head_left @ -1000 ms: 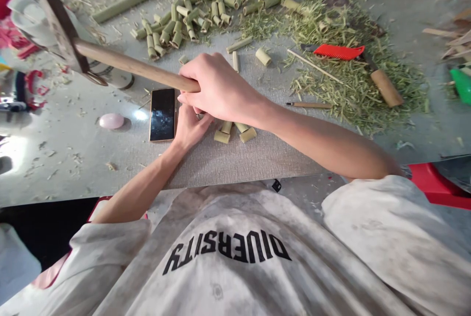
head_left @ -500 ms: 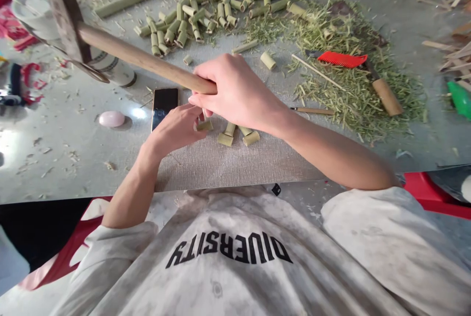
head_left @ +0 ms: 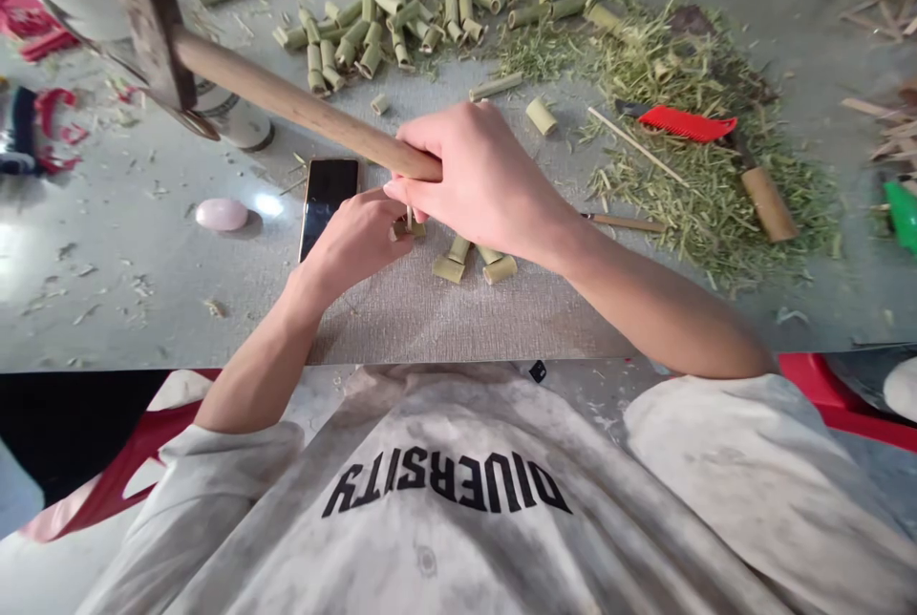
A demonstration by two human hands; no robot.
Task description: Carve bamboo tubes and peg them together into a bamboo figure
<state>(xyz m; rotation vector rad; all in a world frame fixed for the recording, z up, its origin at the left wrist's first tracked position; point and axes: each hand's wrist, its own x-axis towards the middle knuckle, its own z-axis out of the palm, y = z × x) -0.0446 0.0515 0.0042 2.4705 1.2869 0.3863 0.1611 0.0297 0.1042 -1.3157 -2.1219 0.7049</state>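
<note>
My right hand [head_left: 477, 171] is closed round the end of the wooden handle of a hammer [head_left: 308, 109], whose dark metal head hangs at the upper left. Just below it, my left hand [head_left: 362, 238] is closed by a short bamboo piece [head_left: 408, 228]; a thin pale stick [head_left: 410, 214] stands upright at its fingertips, partly hidden by my right hand. To the right of these lie two joined bamboo pieces, one [head_left: 450, 266] and another [head_left: 500, 267], on the grey mat [head_left: 430, 324].
A phone [head_left: 330, 190] and a pink oval object [head_left: 222, 214] lie left. Cut bamboo pieces [head_left: 373, 32] are heaped at the back. Shavings [head_left: 716, 185], a red-handled tool [head_left: 688, 122] and a wooden-handled blade [head_left: 770, 202] are at the right. White cups [head_left: 240, 123] stand behind the hammer.
The whole view has shifted slightly, so the table things appear further right. Both hands keep nearly the same pose, and the hammer remains in my right hand.
</note>
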